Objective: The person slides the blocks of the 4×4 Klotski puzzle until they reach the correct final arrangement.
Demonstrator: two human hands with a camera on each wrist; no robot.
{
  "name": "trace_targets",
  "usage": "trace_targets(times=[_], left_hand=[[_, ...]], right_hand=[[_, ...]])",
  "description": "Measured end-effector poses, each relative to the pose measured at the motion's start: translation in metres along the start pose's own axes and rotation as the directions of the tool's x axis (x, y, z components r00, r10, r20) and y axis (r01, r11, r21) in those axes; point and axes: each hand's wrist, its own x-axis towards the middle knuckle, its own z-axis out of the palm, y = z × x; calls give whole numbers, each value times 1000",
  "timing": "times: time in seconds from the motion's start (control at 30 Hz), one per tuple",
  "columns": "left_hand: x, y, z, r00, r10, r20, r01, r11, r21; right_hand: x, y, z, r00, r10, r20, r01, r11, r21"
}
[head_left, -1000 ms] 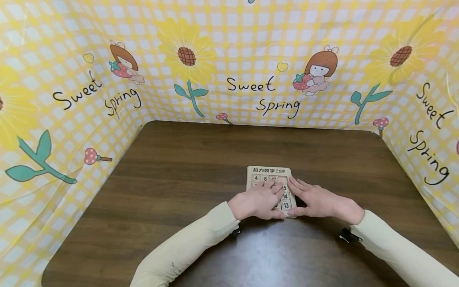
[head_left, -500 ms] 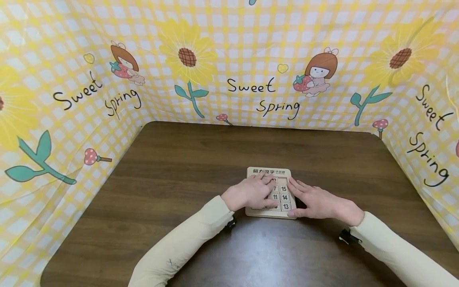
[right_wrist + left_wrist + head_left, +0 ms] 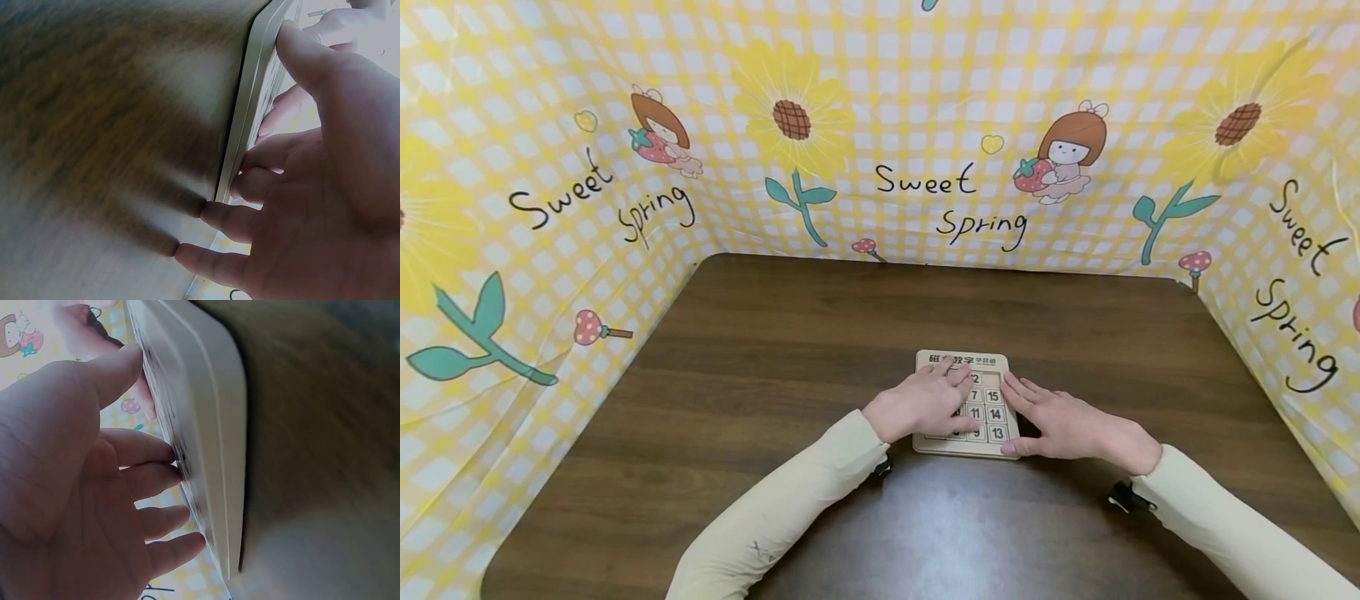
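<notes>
A wooden number slide puzzle (image 3: 962, 451) lies flat on the table, with Chinese lettering along its far edge. Tiles such as 15, 14, 13 and 11 show; a vacant square is at the far right corner of the grid. Over the left part of the puzzle, my left hand (image 3: 920, 403) touches the tiles with extended fingers, hiding several of them. My right hand (image 3: 1067, 423) steadies the right side, its thumb on the near right corner. In the right wrist view, two right fingertips (image 3: 219, 220) rest on the tabletop beside the puzzle's edge.
The dark wood table (image 3: 760, 333) surrounds the puzzle. A yellow checked cloth (image 3: 925, 108) with flowers and cartoon figures hangs along the far side and both flanks. A small black device (image 3: 1129, 497) sits under the right sleeve cuff.
My left hand has shifted left and slightly away across the puzzle, uncovering more of the right-hand columns and covering the upper left tiles. The right hand stays in place.
</notes>
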Motion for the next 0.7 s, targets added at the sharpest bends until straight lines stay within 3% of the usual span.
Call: trace_targets(times=[0.43, 0.7], left_hand=[[11, 17, -4, 1000, 27, -6, -27, 999, 42], [13, 17, -4, 1000, 30, -3, -30, 999, 30]], right_hand=[[0, 0, 1, 1000, -11, -9, 11, 1000, -5], [-1, 0, 0, 1000, -2, -5, 2, 1000, 5]])
